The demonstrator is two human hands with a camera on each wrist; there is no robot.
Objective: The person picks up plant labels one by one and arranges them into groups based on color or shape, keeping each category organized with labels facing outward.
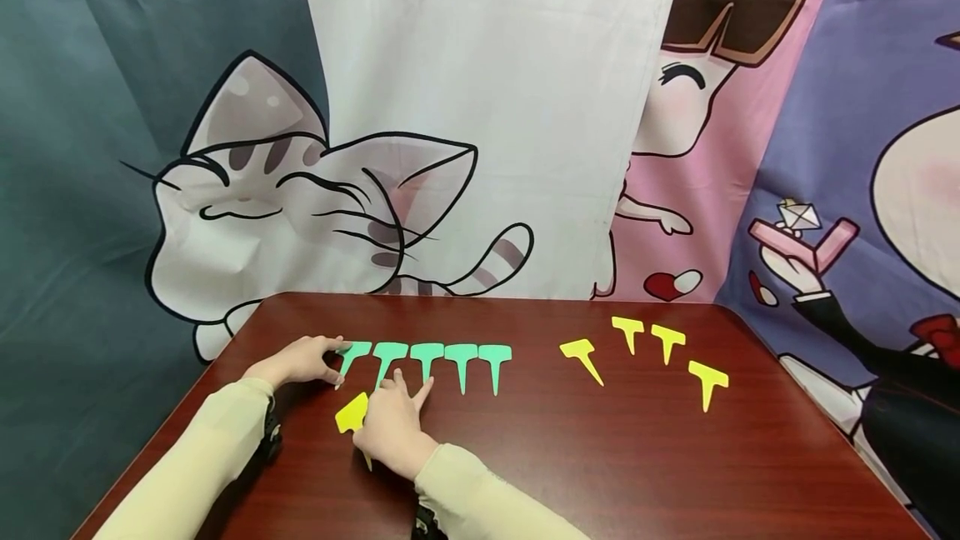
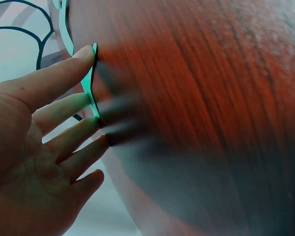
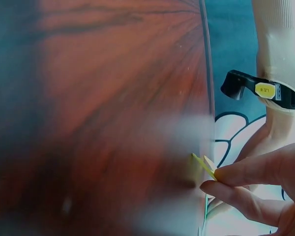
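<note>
Green T-shaped plant labels lie side by side in a row on the table, heads toward the back. At the row's left end my left hand holds the leftmost green plant label, its thumb at one end and fingertips at the other, as the left wrist view shows. Just in front of the row, my right hand pinches a yellow plant label between thumb and finger. Part of that label is hidden behind the hand. Edge-on, the yellow label shows in the right wrist view.
Several more yellow plant labels lie apart on the right side of the table, among them one slanted label and one nearer label. The dark red wooden table ends at a cartoon-printed curtain behind it.
</note>
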